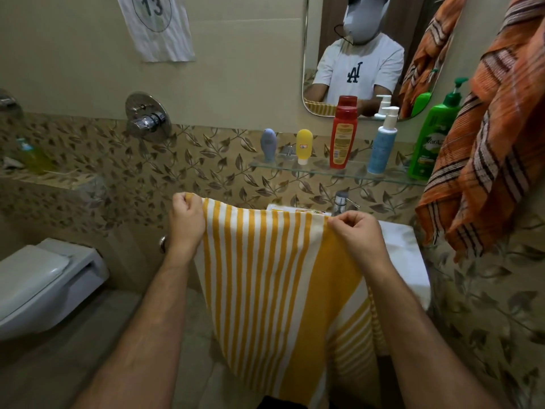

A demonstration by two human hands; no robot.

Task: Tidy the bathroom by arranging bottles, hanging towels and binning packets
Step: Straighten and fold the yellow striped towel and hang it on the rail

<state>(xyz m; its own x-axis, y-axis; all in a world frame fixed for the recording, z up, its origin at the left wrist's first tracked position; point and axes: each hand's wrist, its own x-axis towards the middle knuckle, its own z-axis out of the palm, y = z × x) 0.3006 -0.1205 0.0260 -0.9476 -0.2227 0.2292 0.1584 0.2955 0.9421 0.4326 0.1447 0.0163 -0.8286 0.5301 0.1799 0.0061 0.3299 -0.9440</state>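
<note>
Yellow-and-white striped towel [265,276] is held up by its top edge in front of the sink [404,249]: one corner pinched in left hand [187,219], other in right hand [355,231], each grip closed on cloth. Five bottles counted on glass shelf [324,170] (blue, yellow, red, pale blue pump, green pump; labels unreadable). "13" is read on wall paper [154,25]. One orange striped towel [483,149] hangs at right.

Striped towel [265,290] hides most of sink [404,249] (bottom hem cut off by frame).
</note>
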